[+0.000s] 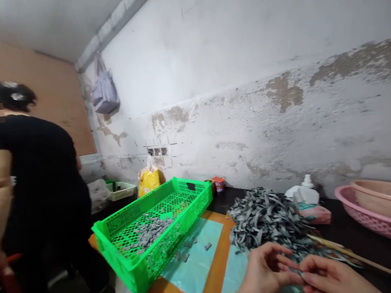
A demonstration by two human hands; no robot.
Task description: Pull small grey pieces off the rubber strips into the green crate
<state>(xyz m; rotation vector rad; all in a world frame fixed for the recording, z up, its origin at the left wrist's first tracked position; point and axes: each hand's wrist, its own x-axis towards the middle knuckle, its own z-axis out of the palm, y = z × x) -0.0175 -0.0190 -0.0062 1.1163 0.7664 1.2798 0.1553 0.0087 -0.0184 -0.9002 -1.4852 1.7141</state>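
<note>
My left hand (pixel 269 272) and my right hand (pixel 330 275) meet at the fingertips near the front of the table. Thumb and fingers are pinched together on both hands, around a small piece that the fingers mostly hide. Just behind them rises a large heap of grey fabric-like strips (pixel 269 218). To the left stands a bright green plastic crate (pixel 166 247), with many small grey folded pieces (pixel 153 232) lying on its mesh floor. A few more such pieces (pixel 208 246) lie on the pale blue-green sheet (pixel 195 275) between crate and hands.
A thin wooden stick (pixel 371 260) lies right of the heap. Beyond are a pink tissue pack (pixel 317 214), a white bottle (pixel 305 190) and pink plastic basins (pixel 373 223). A person in black (pixel 39 173) stands at the left, near a yellow bag (pixel 148 181).
</note>
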